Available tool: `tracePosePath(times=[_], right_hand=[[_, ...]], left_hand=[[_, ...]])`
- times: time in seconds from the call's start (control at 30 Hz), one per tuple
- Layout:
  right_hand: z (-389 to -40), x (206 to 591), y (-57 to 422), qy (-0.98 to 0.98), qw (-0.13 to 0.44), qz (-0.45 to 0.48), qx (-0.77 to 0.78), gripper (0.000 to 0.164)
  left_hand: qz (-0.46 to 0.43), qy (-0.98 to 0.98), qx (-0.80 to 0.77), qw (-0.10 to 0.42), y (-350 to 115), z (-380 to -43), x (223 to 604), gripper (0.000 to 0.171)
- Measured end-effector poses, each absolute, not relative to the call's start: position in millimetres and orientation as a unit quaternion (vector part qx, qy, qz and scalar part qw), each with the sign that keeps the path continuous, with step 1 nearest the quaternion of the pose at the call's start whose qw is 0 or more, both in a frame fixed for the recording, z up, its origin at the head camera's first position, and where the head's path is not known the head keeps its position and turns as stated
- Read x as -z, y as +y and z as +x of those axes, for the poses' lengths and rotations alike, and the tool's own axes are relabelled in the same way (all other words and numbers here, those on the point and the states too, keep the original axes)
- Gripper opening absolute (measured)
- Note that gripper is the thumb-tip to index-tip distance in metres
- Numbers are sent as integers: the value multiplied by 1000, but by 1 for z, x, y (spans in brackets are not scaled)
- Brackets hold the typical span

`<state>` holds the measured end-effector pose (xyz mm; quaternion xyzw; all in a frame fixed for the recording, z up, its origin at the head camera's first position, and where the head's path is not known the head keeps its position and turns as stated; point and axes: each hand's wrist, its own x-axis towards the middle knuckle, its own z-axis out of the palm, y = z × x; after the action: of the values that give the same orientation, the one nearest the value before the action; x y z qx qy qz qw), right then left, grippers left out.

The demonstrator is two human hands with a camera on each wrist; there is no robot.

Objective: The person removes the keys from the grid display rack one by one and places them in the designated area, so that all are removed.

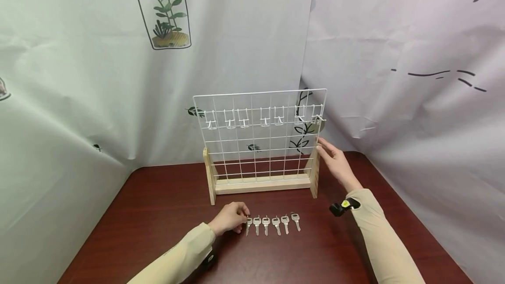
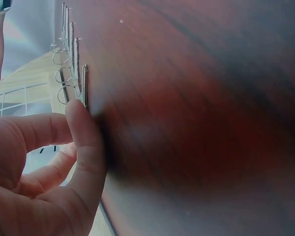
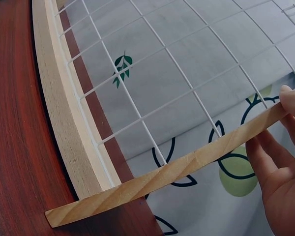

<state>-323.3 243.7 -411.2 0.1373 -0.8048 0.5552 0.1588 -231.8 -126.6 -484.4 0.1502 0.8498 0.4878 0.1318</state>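
In the head view my left hand (image 1: 230,219) is at the left end of a row of several silver keys (image 1: 275,222). Thumb and finger pinch the leftmost key (image 1: 248,221) near its top; the left wrist view shows my left hand (image 2: 86,157) with the fingertips hiding part of it. Each key has a small ring. My right hand (image 1: 337,165) grips the upper end of the right wooden side post (image 1: 314,179) of a white wire grid rack (image 1: 260,93). In the right wrist view, thumb and fingers of my right hand (image 3: 285,187) lie on either side of that post.
Several white wire hooks (image 1: 265,122) hang in a row near the top of the grid. A wooden base bar (image 1: 262,185) joins the rack's two posts. The dark red table (image 1: 158,214) meets a printed white cloth (image 1: 244,56) behind and at both sides.
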Motion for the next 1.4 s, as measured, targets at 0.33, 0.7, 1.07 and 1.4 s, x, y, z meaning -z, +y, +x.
tracePosePath(times=[0.33, 0.7, 1.07, 1.4], right_hand=[[-324, 411, 244, -803, 161, 140, -556, 52], [-323, 413, 245, -802, 151, 139, -561, 54], [-306, 396, 238, -806, 143, 137, -558, 49], [-293, 382, 232, -803, 140, 139, -562, 48]], left_hand=[[145, 861, -474, 111, -125, -230, 487, 8], [141, 858, -481, 112, -127, -226, 488, 12], [122, 842, -516, 104, -148, -236, 475, 17], [151, 829, -537, 37, -140, -255, 451, 21]])
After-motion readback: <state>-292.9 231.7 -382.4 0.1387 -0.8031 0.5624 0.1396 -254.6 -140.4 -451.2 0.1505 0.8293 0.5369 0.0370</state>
